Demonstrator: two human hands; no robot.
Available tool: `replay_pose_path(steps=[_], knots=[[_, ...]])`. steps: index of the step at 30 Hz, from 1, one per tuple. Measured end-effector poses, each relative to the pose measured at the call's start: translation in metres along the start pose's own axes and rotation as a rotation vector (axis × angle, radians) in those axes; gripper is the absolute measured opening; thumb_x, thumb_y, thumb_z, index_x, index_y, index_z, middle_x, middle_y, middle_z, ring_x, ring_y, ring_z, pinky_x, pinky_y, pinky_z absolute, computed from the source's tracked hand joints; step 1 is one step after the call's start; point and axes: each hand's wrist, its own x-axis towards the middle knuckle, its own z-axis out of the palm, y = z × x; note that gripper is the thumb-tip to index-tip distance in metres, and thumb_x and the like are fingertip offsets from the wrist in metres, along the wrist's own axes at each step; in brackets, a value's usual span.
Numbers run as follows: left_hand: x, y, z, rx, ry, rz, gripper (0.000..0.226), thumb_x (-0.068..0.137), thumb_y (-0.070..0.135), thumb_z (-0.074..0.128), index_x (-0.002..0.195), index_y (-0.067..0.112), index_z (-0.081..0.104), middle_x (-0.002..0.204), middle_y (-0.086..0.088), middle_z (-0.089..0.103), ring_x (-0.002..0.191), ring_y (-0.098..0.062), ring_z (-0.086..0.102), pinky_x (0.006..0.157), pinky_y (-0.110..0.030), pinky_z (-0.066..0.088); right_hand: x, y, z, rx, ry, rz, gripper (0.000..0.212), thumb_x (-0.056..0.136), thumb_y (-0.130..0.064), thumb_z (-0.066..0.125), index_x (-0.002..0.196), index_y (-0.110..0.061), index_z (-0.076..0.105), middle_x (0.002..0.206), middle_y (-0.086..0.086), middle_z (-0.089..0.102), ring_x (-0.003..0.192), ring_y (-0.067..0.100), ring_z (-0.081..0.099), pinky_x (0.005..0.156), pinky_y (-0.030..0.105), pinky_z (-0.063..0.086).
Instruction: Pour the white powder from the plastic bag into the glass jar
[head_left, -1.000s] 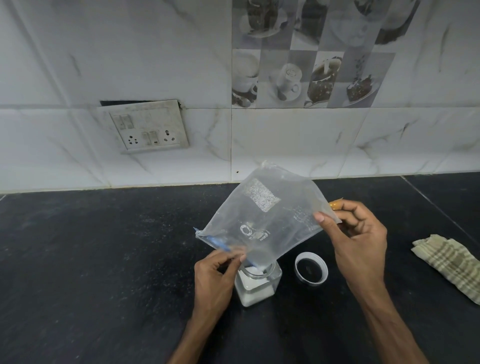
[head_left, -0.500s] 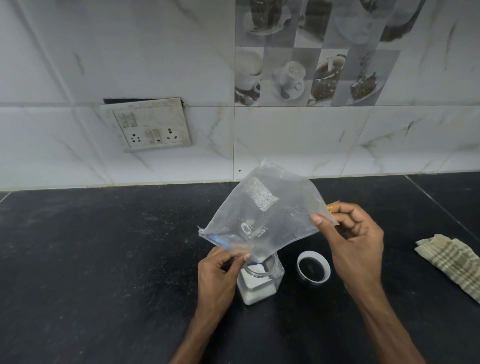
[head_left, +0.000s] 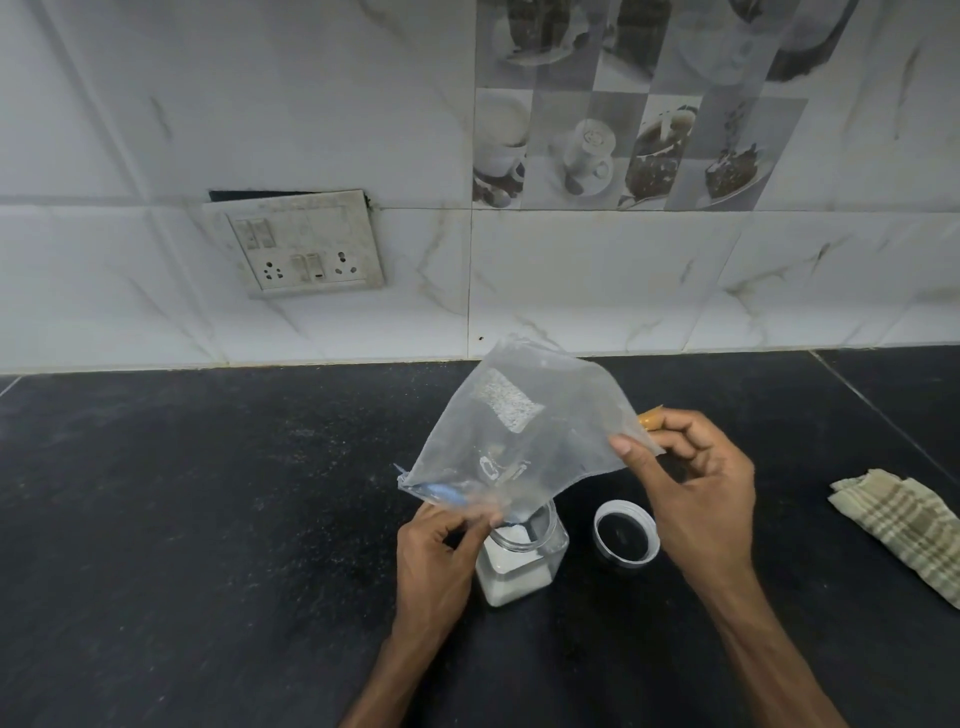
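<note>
A clear plastic bag (head_left: 524, 436) hangs tilted over a square glass jar (head_left: 519, 561) on the black counter, its lower open corner dipping into the jar's mouth. White powder fills the jar's lower part. The bag looks almost empty. My left hand (head_left: 441, 551) pinches the bag's lower blue-edged rim just left of the jar. My right hand (head_left: 696, 488) pinches the bag's raised right corner between thumb and fingers, above the lid.
The jar's lid (head_left: 626, 530), white-rimmed with a dark inside, lies upturned right of the jar. A folded checked cloth (head_left: 904, 525) lies at the far right. A switch-and-socket plate (head_left: 296, 244) sits on the tiled wall behind the black counter (head_left: 208, 519).
The bag and both hands keep nearly the same pose over the jar. The right hand has shifted slightly with the raised corner.
</note>
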Motion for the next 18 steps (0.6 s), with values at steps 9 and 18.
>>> replay_pose_path(steps=[9,18], knots=[[0.0008,0.0004,0.0004,-0.038,-0.034,-0.025,0.018,0.078,0.035,0.077,0.087,0.051,0.079,0.087,0.020,0.079,0.087,-0.010,0.076,0.081,-0.040,0.061,0.0002,-0.0053,0.0040,0.048,0.008,-0.002,0.020,0.074,-0.020,0.079,0.091,-0.023,0.069,0.084,-0.011,0.076,0.076,0.004,0.072,0.070,0.015,0.056],[0.0018,-0.0009,-0.0002,-0.012,-0.011,0.010,0.022,0.076,0.038,0.076,0.083,0.058,0.075,0.087,0.026,0.077,0.086,-0.001,0.072,0.079,-0.017,0.055,0.0074,0.0015,-0.0027,0.106,0.014,0.057,0.031,0.074,-0.023,0.081,0.101,-0.027,0.068,0.093,-0.003,0.078,0.084,0.011,0.075,0.073,0.021,0.058]])
